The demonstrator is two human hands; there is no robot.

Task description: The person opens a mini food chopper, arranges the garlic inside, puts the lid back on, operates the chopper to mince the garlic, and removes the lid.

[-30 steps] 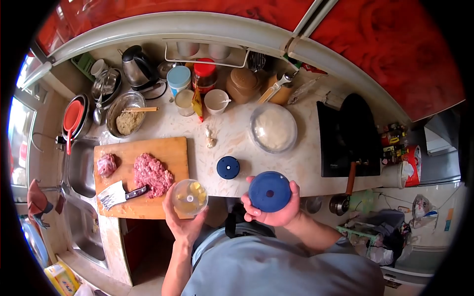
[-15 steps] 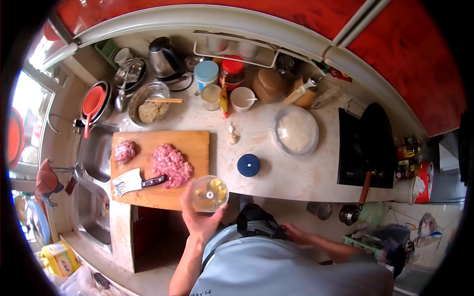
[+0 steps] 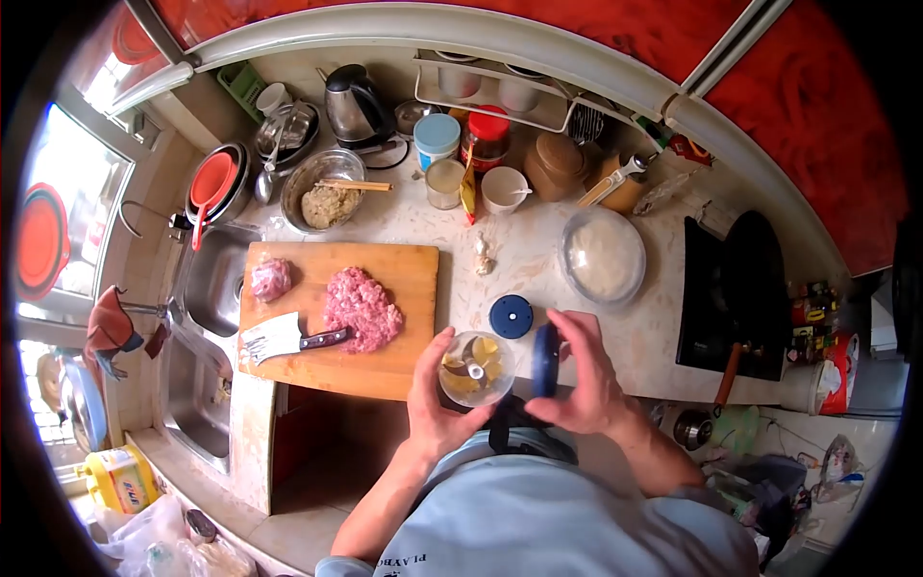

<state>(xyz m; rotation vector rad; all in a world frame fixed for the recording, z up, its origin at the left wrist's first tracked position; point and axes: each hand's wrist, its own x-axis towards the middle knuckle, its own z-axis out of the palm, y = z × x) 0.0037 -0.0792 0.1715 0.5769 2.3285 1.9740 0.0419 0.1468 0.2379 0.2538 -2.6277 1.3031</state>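
Observation:
My left hand [image 3: 435, 399] is closed around the side of a clear chopper bowl [image 3: 469, 388], held just past the counter's front edge. Pale yellow chunks [image 3: 490, 366] lie in it around a white central hub. Beside the bowl and apart from it, my right hand [image 3: 588, 380] grips a dark blue round lid [image 3: 545, 362] turned on edge. A second dark blue round piece [image 3: 511, 316] rests on the counter behind them. To the left, a wooden cutting board [image 3: 413, 264] carries minced meat [image 3: 360, 313], a cleaver [image 3: 279, 337] and a wrapped lump of meat [image 3: 271, 280].
Behind the board is a steel bowl [image 3: 291, 199] of pale mixture with chopsticks. Garlic [image 3: 483, 256] and a covered bowl of dough [image 3: 603, 255] sit farther right. A black stove [image 3: 701, 308] holds a pan. The sink [image 3: 195, 409] is at the left.
My right hand has risen from beside my body and now holds a dark blue lid. The chopper bowl has moved right, away from the board. The whole view has shifted slightly.

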